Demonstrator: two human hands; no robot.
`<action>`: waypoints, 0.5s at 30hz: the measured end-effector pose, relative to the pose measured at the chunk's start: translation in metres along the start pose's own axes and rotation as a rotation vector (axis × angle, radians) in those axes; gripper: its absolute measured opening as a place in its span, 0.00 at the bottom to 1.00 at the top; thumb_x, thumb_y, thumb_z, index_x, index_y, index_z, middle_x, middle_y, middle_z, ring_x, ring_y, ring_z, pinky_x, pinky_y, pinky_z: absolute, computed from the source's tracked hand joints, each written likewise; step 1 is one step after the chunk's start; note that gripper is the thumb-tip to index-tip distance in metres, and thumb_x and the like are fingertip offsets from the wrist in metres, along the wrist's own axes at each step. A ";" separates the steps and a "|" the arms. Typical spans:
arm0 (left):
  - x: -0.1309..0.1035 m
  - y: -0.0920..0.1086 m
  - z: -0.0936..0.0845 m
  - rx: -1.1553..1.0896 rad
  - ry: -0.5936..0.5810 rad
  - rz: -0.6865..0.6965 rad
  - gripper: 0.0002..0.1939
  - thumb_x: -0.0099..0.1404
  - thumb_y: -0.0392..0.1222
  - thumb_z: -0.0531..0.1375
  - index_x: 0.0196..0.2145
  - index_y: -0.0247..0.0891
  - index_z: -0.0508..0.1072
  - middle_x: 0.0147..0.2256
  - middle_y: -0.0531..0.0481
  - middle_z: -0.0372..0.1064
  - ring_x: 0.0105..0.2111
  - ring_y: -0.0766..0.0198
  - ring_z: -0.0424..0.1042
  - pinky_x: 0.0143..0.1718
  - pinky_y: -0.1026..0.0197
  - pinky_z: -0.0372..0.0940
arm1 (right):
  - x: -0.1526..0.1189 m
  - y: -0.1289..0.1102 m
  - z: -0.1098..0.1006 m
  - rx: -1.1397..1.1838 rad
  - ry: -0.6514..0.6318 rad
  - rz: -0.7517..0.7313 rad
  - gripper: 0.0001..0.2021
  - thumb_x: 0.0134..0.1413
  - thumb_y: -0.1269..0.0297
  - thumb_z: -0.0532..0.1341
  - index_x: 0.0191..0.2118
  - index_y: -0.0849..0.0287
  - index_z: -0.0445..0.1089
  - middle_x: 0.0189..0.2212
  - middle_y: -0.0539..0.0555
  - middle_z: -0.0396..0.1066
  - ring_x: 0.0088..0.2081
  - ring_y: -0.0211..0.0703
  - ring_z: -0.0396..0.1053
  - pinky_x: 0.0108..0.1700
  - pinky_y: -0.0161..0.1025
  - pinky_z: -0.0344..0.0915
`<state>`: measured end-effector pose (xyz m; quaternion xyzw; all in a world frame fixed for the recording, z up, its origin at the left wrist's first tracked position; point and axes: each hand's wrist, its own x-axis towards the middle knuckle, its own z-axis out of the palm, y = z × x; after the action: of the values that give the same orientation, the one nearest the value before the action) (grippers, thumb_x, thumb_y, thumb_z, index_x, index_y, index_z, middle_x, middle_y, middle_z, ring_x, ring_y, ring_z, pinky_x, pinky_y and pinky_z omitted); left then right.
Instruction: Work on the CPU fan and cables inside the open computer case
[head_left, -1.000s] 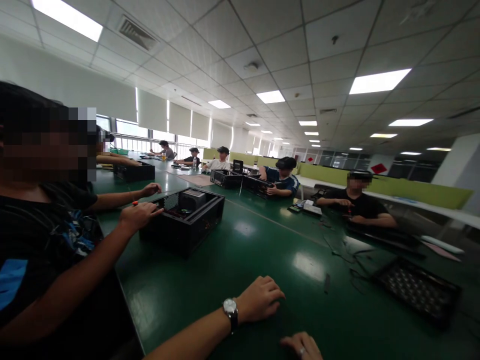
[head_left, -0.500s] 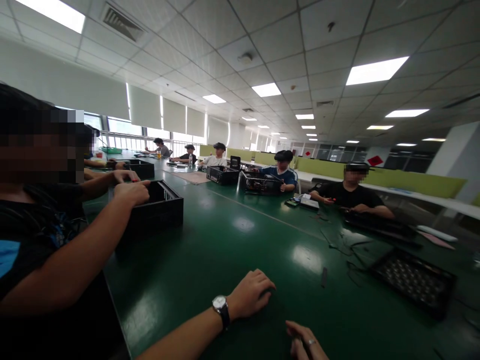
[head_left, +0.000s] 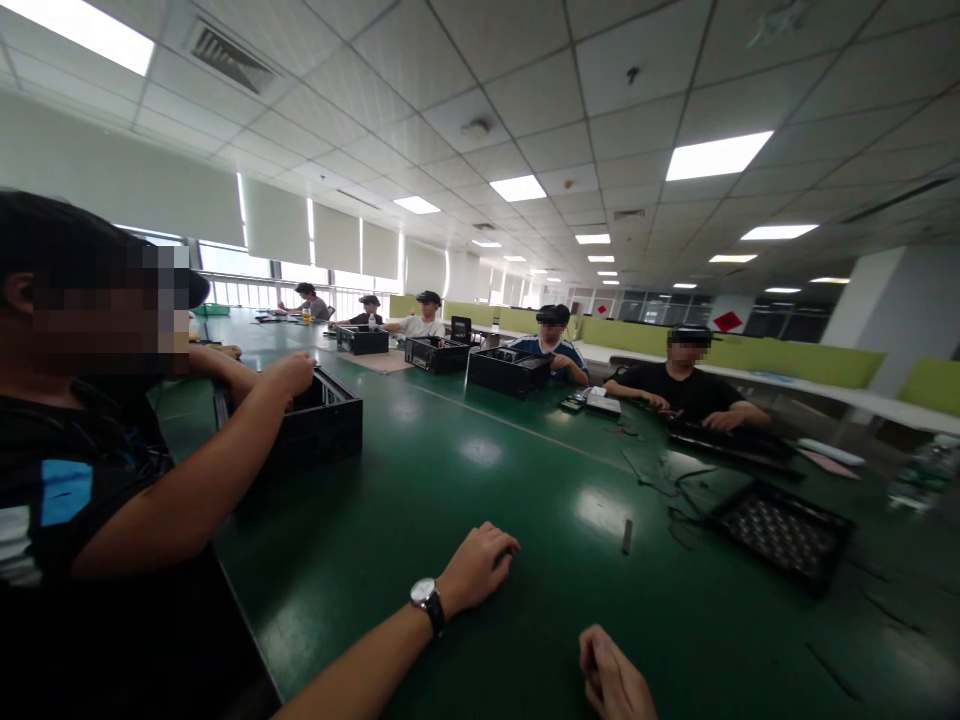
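Note:
My left hand (head_left: 478, 568), with a watch (head_left: 424, 594) on its wrist, rests on the green table (head_left: 540, 500). Its fingers are curled together, and whether anything is under them is hidden. To the right, at the bottom edge, my right hand (head_left: 615, 675) has its fingers bent towards the thumb; I cannot make out anything between them. A small dark strip (head_left: 627, 536) lies on the table beyond my hands.
At the left a person reaches into a black case (head_left: 322, 425). More people sit across the table by black cases (head_left: 510, 372). At the right are a black perforated panel (head_left: 780, 530), cables (head_left: 682, 515) and a clear bottle (head_left: 921, 475).
The view has turned slightly right. My right hand's fingers have drawn closer together. The person at left has lifted a hand, and the case across the table now lies flat.

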<state>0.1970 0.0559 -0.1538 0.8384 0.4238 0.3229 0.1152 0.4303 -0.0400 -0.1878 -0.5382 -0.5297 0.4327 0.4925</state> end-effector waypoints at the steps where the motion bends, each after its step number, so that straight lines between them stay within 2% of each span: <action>1: -0.002 0.000 0.000 0.005 -0.005 -0.002 0.12 0.71 0.35 0.55 0.50 0.41 0.73 0.46 0.49 0.73 0.46 0.60 0.68 0.47 0.56 0.65 | -0.001 -0.001 0.001 0.019 0.005 0.019 0.32 0.55 0.26 0.49 0.28 0.55 0.62 0.24 0.46 0.53 0.26 0.38 0.52 0.28 0.35 0.54; 6: -0.011 -0.001 0.003 0.099 0.028 0.038 0.12 0.72 0.37 0.55 0.51 0.43 0.72 0.47 0.51 0.73 0.46 0.62 0.69 0.48 0.58 0.66 | -0.005 -0.009 0.003 -0.014 -0.019 0.027 0.34 0.52 0.23 0.48 0.27 0.54 0.62 0.23 0.46 0.54 0.25 0.38 0.52 0.26 0.36 0.53; 9: 0.001 -0.008 -0.010 0.290 0.071 0.106 0.13 0.72 0.38 0.57 0.53 0.44 0.70 0.50 0.50 0.71 0.51 0.62 0.68 0.54 0.58 0.65 | -0.008 -0.017 0.001 -0.064 -0.038 -0.007 0.35 0.49 0.21 0.47 0.27 0.54 0.62 0.24 0.47 0.55 0.25 0.40 0.54 0.27 0.37 0.55; 12: 0.043 -0.026 -0.047 0.410 0.127 0.092 0.19 0.72 0.41 0.56 0.60 0.42 0.65 0.58 0.45 0.65 0.61 0.57 0.61 0.63 0.52 0.58 | -0.011 -0.023 -0.002 -0.122 -0.069 -0.017 0.37 0.50 0.21 0.45 0.28 0.54 0.63 0.25 0.48 0.57 0.27 0.41 0.57 0.29 0.39 0.59; 15: 0.106 -0.055 -0.098 0.487 0.168 0.017 0.32 0.72 0.47 0.58 0.68 0.38 0.54 0.67 0.38 0.51 0.69 0.49 0.45 0.69 0.44 0.44 | -0.011 -0.019 -0.003 -0.175 -0.103 -0.017 0.37 0.53 0.22 0.43 0.29 0.55 0.65 0.26 0.50 0.60 0.28 0.43 0.60 0.31 0.39 0.61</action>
<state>0.1453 0.1647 -0.0579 0.8151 0.4902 0.2809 -0.1283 0.4294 -0.0520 -0.1688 -0.5517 -0.5947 0.4078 0.4191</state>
